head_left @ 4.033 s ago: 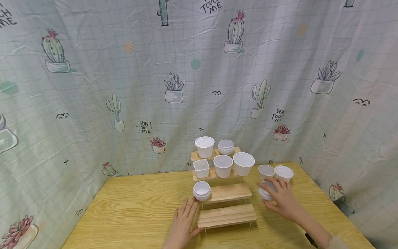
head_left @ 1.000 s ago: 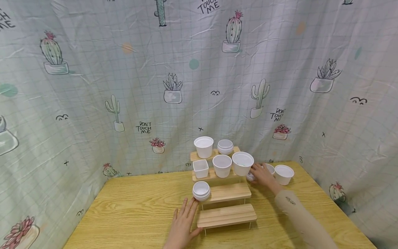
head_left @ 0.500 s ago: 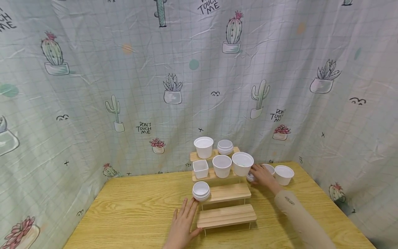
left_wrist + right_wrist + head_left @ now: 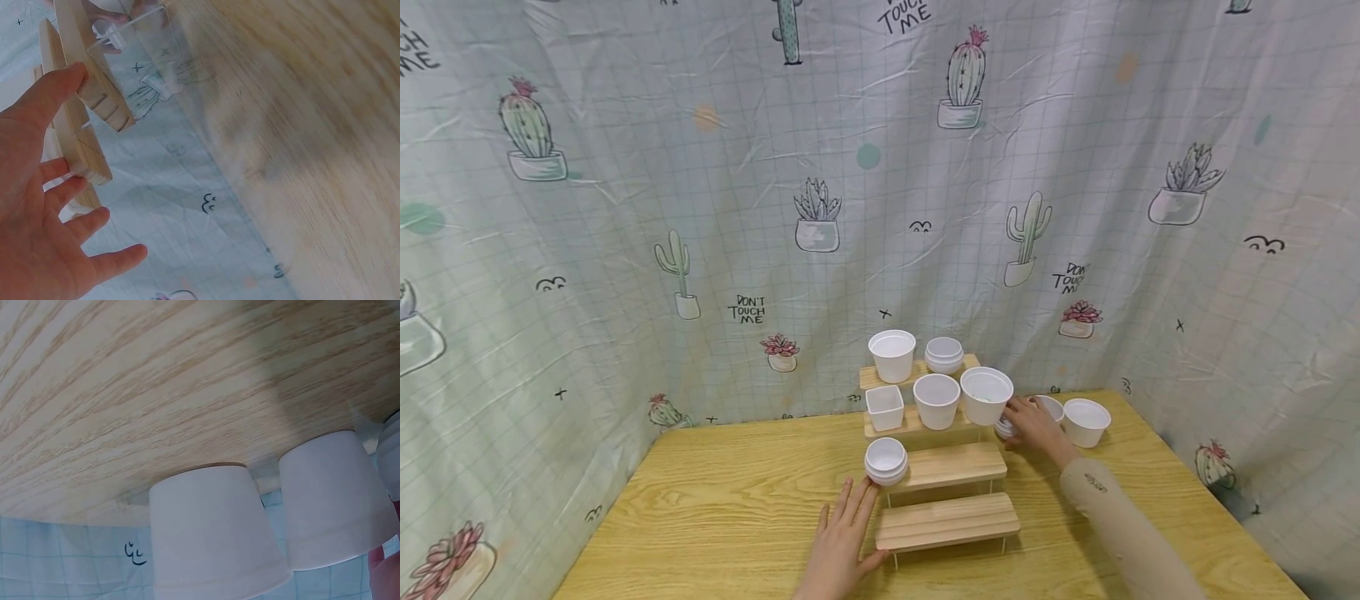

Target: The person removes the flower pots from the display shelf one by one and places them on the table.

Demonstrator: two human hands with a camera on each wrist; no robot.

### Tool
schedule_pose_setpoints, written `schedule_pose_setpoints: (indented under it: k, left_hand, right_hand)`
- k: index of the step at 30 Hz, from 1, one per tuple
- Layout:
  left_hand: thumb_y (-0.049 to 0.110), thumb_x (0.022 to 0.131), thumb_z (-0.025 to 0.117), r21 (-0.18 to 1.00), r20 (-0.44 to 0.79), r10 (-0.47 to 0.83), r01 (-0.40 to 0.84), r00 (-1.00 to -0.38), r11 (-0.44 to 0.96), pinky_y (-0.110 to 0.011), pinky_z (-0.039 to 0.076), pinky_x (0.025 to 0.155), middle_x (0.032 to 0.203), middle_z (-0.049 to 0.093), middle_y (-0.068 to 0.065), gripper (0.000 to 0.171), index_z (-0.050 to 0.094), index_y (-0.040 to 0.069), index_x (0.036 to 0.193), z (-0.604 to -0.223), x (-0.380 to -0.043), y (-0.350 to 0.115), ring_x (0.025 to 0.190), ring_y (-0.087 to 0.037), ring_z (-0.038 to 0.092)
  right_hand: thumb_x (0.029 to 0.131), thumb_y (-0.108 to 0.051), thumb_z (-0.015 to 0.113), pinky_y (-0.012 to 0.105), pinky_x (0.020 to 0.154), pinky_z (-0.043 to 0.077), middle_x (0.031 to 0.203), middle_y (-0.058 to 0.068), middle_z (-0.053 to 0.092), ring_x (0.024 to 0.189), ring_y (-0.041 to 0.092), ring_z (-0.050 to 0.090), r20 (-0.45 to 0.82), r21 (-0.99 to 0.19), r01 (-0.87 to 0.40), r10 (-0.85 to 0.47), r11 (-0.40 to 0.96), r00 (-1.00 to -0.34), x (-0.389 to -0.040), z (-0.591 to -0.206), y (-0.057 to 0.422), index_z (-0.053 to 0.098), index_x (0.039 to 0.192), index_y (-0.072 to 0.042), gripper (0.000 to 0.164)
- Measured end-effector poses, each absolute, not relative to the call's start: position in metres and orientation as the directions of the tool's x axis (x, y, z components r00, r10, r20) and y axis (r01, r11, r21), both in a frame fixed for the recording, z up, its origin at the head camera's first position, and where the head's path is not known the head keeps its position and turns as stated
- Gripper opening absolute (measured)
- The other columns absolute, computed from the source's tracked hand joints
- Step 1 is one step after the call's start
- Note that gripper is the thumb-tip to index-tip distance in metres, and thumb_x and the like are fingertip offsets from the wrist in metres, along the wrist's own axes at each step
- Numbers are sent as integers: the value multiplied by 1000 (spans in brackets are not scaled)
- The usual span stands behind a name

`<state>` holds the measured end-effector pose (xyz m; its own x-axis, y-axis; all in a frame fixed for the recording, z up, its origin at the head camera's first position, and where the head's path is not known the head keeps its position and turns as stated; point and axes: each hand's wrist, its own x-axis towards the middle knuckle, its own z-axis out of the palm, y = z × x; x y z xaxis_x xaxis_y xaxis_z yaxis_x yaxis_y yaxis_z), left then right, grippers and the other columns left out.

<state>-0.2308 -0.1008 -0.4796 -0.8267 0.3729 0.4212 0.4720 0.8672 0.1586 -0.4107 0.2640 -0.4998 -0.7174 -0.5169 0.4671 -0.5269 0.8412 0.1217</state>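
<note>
My right hand reaches across to the back right and grips a small round white pot, mostly hidden under the fingers. The pot is beside the stand's second-highest step. In the right wrist view, a ridged side of that pot shows at the right edge, with a fingertip below. My left hand lies along the left end of the stepped wooden stand, fingers straight and spread. Its thumb touches the lowest step, and the other fingertips reach the step above, right under a small round white pot.
White pots fill the upper steps: a tall round pot, a small round pot, a square pot and two tapered pots. Two more pots, one a wide pot, stand on the table at right. A cactus-print curtain hangs behind.
Compared with four seconds ago, my right hand has taken the small round pot back and left, close beside the stand. Over the last second both hands have stayed nearly still.
</note>
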Motion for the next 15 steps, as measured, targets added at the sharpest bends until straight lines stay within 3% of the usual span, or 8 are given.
schedule_pose_setpoints:
  k: [15]
  left_hand:
    - [45,67,71,148,428,370,468,-824,871,-64,37,89,143,33,-5,85,33,15,137,-484,-231,-101,129,-34,32]
  right_hand:
    - [54,-32,80,53,81,39,105,14,57,96,34,54,491,113,-532,-512,839,-704,-411,-502,266,54,110,-7,66]
